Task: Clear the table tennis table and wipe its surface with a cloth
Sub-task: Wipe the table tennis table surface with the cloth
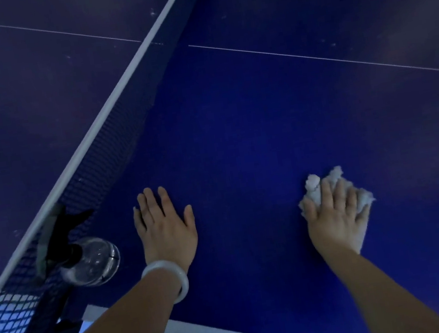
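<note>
The right hand lies flat with spread fingers, pressing a white cloth on the blue table. The left hand rests flat and holds nothing. A clear spray bottle stands just left of it, by the net.

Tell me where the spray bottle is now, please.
In the head view, the spray bottle stands at lower left on the table, against the net, just left of the left hand.
</note>
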Tool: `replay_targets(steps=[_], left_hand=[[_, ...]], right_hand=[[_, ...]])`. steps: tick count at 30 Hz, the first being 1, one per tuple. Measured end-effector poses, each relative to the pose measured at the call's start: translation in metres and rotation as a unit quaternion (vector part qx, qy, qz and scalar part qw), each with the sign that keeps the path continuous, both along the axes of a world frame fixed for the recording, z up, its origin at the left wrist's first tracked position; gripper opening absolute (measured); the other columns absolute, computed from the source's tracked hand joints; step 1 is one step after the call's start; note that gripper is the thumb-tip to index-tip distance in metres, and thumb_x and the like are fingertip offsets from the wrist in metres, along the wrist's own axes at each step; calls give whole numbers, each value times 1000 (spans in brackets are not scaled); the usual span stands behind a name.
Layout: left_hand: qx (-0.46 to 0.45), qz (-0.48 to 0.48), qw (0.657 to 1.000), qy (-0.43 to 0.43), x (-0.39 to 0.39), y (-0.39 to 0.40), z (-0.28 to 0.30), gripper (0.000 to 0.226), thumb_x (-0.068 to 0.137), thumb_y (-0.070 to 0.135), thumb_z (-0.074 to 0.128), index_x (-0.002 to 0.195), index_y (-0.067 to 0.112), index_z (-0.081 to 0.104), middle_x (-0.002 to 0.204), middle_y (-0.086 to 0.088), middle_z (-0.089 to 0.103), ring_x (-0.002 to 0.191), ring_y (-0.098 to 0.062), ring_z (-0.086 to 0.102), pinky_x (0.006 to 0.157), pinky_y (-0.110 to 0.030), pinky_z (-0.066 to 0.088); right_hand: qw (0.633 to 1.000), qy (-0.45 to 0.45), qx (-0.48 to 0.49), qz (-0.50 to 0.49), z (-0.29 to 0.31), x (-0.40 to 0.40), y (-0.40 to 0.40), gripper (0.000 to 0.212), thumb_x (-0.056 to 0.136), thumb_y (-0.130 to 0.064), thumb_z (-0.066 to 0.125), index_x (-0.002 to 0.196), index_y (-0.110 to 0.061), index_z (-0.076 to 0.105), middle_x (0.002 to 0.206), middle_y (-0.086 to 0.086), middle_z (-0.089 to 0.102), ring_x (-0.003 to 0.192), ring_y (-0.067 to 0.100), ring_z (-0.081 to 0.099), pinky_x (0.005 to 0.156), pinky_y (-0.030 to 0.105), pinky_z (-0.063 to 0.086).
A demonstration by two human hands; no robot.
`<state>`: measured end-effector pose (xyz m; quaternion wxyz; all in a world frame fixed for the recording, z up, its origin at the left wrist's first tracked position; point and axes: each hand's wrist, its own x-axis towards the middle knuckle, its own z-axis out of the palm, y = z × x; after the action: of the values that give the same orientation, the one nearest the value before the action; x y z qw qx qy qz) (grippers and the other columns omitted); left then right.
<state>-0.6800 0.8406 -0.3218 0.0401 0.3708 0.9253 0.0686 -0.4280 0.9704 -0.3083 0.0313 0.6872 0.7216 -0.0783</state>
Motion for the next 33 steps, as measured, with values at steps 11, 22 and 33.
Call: replay_targets(steps=[11, 22, 33], left_hand=[[59, -102, 990, -72, 3, -58, 11, 68, 101, 48, 18, 153, 5, 17, 161, -15, 11, 150, -27, 3, 122, -40, 2], [-2, -75, 997, -11, 10, -101, 3, 73, 97, 51, 4, 153, 4, 14, 162, -13, 8, 150, -26, 3, 121, -41, 5], [-11, -68, 998, -13, 10, -101, 9, 66, 97, 45, 27, 146, 1, 39, 155, -16, 32, 144, -30, 29, 118, -45, 26]], right_hand=[[980, -32, 1, 195, -6, -58, -56, 68, 96, -60, -6, 156, -29, -6, 164, 0, -12, 151, 24, -12, 121, 54, -2], [872, -76, 63, 480, -1, -56, -86, 67, 97, -51, 30, 155, -20, 23, 163, 9, 19, 150, 31, 17, 113, 59, 24], [859, -22, 18, 511, -1, -134, -47, 66, 100, -57, 13, 157, -23, 17, 165, 3, 11, 151, 24, 12, 118, 57, 19]])
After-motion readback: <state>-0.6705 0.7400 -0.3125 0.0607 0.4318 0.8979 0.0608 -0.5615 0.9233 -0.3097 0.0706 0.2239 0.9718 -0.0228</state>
